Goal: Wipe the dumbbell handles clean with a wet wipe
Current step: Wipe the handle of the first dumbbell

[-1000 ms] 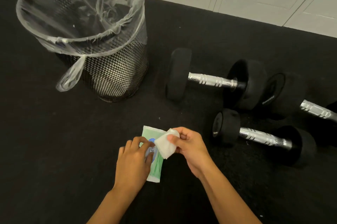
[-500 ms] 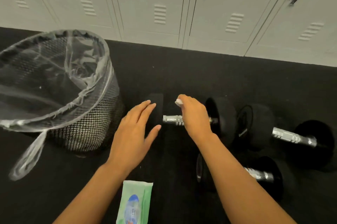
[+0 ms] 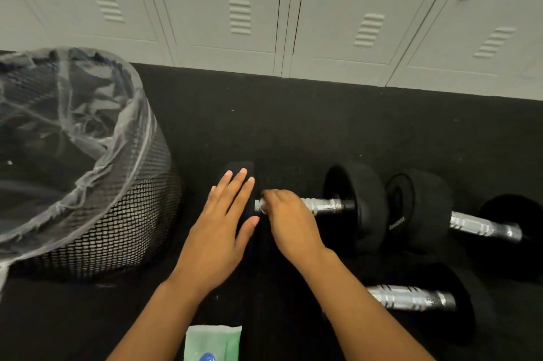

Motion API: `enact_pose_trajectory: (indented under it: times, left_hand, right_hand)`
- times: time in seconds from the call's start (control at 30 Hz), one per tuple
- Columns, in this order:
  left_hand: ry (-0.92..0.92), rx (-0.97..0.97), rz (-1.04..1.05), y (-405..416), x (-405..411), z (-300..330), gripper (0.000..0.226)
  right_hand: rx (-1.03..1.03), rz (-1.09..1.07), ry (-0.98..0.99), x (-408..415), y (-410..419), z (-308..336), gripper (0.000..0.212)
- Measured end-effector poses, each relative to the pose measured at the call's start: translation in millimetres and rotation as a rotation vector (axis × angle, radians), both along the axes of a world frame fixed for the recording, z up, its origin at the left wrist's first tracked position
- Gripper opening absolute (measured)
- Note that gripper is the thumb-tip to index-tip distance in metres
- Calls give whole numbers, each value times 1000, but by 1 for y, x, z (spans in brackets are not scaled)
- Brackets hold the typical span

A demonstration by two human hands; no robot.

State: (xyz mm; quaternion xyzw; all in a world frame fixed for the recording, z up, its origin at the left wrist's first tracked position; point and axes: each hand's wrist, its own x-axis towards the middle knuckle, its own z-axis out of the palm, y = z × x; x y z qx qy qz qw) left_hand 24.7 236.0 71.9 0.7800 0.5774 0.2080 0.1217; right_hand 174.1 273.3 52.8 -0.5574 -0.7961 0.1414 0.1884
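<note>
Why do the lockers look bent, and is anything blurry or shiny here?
Head view: the wide lens bows the lockers outward; the right hand on the handle is slightly smeared; light glints off that chrome handle and the bin liner; the black floor swallows shadows.

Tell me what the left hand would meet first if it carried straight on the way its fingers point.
Probably the black left end weight of the nearest dumbbell: the left hand, fingers straight, already overlaps it in the picture. Whether it touches or hovers just above is unclear from this view.
</note>
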Motion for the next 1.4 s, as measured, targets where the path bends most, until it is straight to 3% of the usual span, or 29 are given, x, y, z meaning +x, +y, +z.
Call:
enact_pose_trajectory:
  times: [0.1, 0.3, 0.77, 0.97, 1.2, 1.4]
  left_hand:
    - [-13, -12, -4, 0, -1, -1, 59]
    - [-76, -26, -13, 1, 0, 0, 57]
    - [-94, -9, -15, 0, 1, 3, 57]
    - [-128, -20, 17, -1, 4, 5, 59]
    - [-152, -6, 10, 0, 3, 3, 58]
    - [-188, 6, 18, -1, 5, 3, 57]
  right_hand:
    - [32, 13, -60, 2, -3, -10, 30]
    - [-57, -26, -180, -3, 17, 0, 25]
    - [-306, 17, -77, 16, 34, 6, 27]
    - [-197, 65, -112, 9, 26, 4, 25]
    - [-308, 54, -152, 0, 39, 6, 24]
    - [-385, 62, -64, 19, 49, 4, 26]
